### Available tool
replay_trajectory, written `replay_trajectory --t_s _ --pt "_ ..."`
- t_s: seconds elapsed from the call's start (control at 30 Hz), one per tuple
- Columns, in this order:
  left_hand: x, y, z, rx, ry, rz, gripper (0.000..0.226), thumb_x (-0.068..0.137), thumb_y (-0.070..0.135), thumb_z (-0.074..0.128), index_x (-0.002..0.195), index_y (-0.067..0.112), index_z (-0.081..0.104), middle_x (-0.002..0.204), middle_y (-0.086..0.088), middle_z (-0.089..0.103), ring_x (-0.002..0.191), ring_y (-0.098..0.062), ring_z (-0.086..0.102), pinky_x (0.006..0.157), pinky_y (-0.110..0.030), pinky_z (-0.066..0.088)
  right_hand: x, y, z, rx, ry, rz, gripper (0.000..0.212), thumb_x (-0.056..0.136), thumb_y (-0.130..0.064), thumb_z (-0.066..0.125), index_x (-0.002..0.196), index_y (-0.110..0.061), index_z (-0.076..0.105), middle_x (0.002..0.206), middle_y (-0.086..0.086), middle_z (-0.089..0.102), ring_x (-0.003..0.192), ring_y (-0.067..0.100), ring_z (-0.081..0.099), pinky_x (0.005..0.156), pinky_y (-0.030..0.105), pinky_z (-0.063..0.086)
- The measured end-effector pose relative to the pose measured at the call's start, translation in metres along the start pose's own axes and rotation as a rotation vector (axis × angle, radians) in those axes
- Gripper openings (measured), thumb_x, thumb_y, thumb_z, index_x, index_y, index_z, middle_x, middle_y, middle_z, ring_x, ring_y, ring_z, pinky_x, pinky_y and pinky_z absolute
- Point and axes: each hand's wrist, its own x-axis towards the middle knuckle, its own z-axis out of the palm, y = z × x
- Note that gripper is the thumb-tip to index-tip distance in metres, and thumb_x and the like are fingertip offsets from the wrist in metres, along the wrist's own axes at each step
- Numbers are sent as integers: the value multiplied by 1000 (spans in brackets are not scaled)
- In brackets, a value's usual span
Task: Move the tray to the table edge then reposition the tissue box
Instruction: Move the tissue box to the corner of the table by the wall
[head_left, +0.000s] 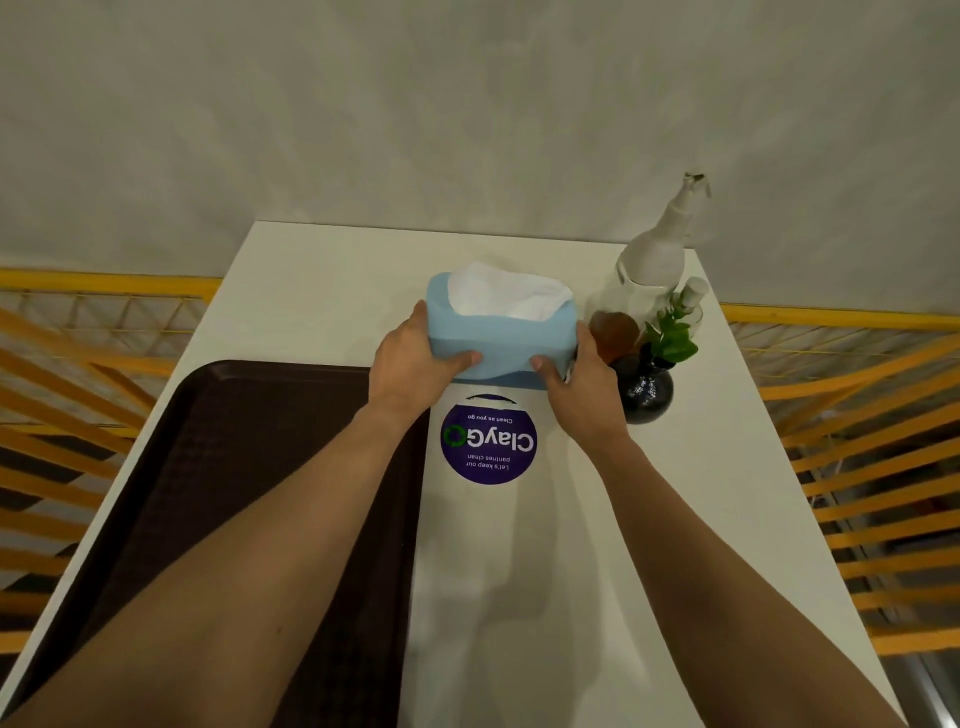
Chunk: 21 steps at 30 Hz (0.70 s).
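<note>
A light blue tissue box (511, 340) with white tissue sticking out of its top sits near the middle of the white table (701, 493). My left hand (415, 358) grips its left end and my right hand (579, 384) grips its right end, thumbs on the near face. Along the table's left edge lies a dark brown tray (234, 441), with my left forearm crossing over its right part.
A round purple sticker (488, 441) is on the table just in front of the box. At the back right stand a white spray bottle (657, 249), a small brown bottle (615, 327) and a dark vase with a green sprig (649, 387). Yellow railings flank the table.
</note>
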Motion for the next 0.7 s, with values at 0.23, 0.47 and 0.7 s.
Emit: replay_trajectory --t_s 0.23,0.47,0.7 --pt "38 -54 -63 -38 -4 -38 71 74 41 86 131 15 53 122 -3 66 98 -12 56 79 -25 46 20 -61 59 -11 -59 25 67 100 -38 61 155 -20 27 144 6 54 124 28 57 96 37 50" --pt "42 -74 -83 -38 -1 -57 74 73 44 86 133 18 52 123 0 64 98 -12 54 78 -22 44 25 -73 77 0 -113 -18 61 100 -35 62 152 -18 34 145 5 53 127 27 56 99 36 49" --pt "49 -125 -144 -86 22 -74 76 75 37 87 138 19 48 129 -2 61 105 -10 52 78 -17 43 22 -123 142 32 -129 -30 58 98 -38 63 148 -22 39 141 2 56 126 23 56 90 24 42"
